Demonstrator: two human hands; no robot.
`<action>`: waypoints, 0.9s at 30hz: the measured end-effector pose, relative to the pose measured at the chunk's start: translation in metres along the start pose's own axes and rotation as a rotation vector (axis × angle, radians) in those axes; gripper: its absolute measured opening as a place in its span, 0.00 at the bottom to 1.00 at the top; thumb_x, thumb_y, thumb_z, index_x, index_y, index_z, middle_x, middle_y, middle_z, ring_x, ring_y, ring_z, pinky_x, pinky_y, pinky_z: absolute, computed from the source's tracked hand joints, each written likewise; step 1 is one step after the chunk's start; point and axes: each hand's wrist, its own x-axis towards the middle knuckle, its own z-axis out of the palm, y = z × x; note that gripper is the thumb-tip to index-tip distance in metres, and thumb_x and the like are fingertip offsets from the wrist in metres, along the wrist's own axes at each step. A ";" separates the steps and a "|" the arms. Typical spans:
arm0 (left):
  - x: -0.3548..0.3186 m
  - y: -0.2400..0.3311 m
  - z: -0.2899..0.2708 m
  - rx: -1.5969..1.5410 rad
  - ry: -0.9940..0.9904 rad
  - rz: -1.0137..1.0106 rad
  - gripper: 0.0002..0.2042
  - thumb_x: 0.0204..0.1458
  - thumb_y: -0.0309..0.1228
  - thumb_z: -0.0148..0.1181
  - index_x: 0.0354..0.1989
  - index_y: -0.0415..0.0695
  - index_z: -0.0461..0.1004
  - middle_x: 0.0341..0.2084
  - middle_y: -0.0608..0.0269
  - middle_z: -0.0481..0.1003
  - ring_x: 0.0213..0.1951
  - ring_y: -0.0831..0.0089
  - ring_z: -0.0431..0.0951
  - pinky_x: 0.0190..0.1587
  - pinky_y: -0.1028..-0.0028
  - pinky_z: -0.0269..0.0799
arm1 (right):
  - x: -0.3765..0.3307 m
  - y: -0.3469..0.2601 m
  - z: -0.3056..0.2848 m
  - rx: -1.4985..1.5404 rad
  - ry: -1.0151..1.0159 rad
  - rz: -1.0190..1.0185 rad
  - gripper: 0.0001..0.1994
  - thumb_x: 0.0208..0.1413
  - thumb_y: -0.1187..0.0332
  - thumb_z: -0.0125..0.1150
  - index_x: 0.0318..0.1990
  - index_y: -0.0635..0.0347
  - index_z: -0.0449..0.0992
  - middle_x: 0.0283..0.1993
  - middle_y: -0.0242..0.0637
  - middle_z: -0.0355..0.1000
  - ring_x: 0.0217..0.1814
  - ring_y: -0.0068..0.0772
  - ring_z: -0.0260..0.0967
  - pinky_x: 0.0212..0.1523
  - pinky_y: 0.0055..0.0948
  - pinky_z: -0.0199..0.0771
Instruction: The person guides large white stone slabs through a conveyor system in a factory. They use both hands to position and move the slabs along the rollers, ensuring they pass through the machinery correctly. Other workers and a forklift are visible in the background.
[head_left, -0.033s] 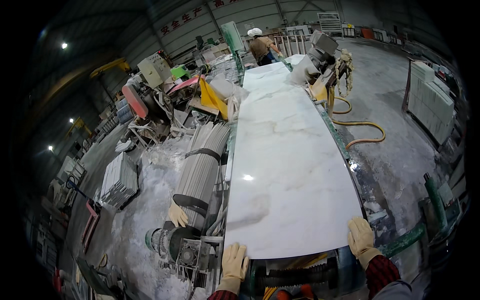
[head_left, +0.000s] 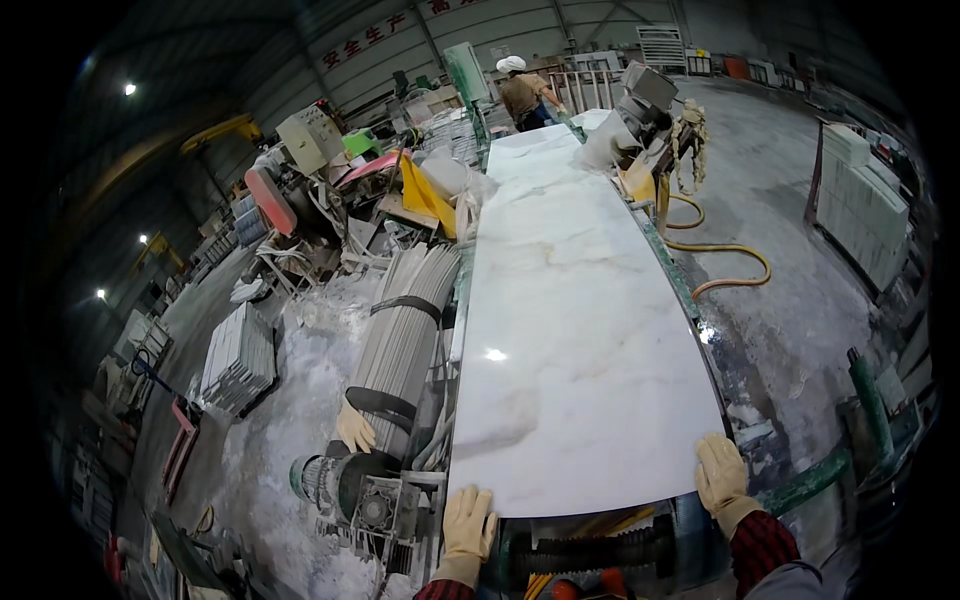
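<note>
A long white stone slab (head_left: 585,340) with faint grey and tan veins lies flat, stretching away from me. My left hand (head_left: 468,522), in a cream glove, rests at its near left corner with fingers laid out straight. At the near right corner my right hand (head_left: 722,476), gloved alike, lies against the edge, fingers stretched forward. Neither hand is wrapped round anything; the thumbs' contact with the slab's edge is hard to make out. Below the near edge a dark ribbed roller (head_left: 595,552) shows between green frame parts.
Left of the slab are a strapped bundle of long strips (head_left: 405,325), a loose cream glove (head_left: 355,428) and a motor (head_left: 322,483). A person (head_left: 524,98) stands beyond the far end. A yellow hose (head_left: 735,247) curls on the right floor near a green pipe (head_left: 808,482).
</note>
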 end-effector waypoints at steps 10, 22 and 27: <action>-0.008 0.000 0.001 -0.045 -0.006 -0.032 0.25 0.60 0.34 0.68 0.65 0.44 0.74 0.67 0.42 0.71 0.67 0.35 0.68 0.72 0.46 0.63 | -0.023 0.015 0.012 -0.023 -0.046 -0.008 0.21 0.55 0.74 0.63 0.58 0.68 0.76 0.58 0.59 0.74 0.61 0.67 0.72 0.66 0.59 0.72; -0.010 0.001 -0.004 -0.056 -0.079 -0.072 0.25 0.59 0.34 0.68 0.65 0.44 0.73 0.66 0.43 0.71 0.67 0.37 0.69 0.71 0.48 0.63 | -0.027 0.015 0.014 0.018 -0.125 0.055 0.21 0.57 0.73 0.63 0.59 0.68 0.77 0.62 0.60 0.75 0.65 0.68 0.71 0.71 0.62 0.68; -0.009 0.002 -0.006 -0.070 0.027 -0.017 0.23 0.59 0.33 0.68 0.62 0.43 0.74 0.61 0.42 0.73 0.63 0.38 0.71 0.67 0.48 0.66 | -0.040 0.023 0.021 0.000 -0.065 -0.013 0.21 0.57 0.75 0.61 0.59 0.69 0.77 0.61 0.62 0.75 0.66 0.71 0.70 0.70 0.64 0.68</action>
